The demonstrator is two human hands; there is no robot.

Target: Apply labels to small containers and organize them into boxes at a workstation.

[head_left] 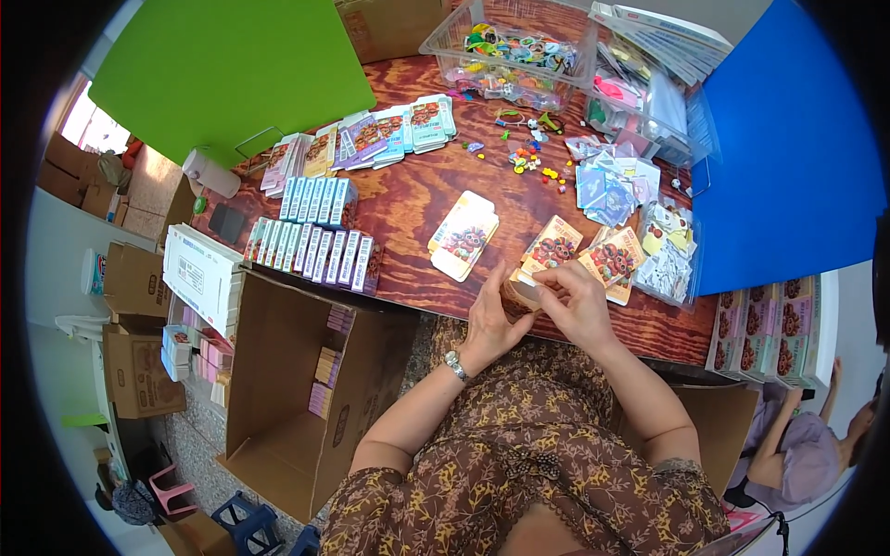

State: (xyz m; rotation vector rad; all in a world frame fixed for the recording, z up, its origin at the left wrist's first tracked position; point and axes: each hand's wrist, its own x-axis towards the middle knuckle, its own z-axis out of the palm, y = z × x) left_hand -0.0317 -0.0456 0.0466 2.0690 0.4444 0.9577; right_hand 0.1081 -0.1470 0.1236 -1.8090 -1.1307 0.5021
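At the near edge of the table, my left hand (pixel 493 320) is closed round the side of a small orange-brown carton (pixel 524 295). The fingers of my right hand (pixel 577 301) pinch the carton's pale end flap. Just beyond my hands lie flat orange cartons with round pictures (pixel 559 243), and more orange cartons (pixel 614 259) rest to their right. Left of them sits a small stack of flat cream cartons (pixel 464 239). My palms hide most of the held carton, so its lower part cannot be seen.
Filled cartons (pixel 320 250) stand in rows at the left, with flat cartons (pixel 371 139) behind. Clear bins (pixel 510 69) of small trinkets, loose colourful pieces (pixel 528 157) and shiny packets (pixel 616 185) lie at the far right. A large open cardboard box (pixel 269 371) stands below the table's left edge.
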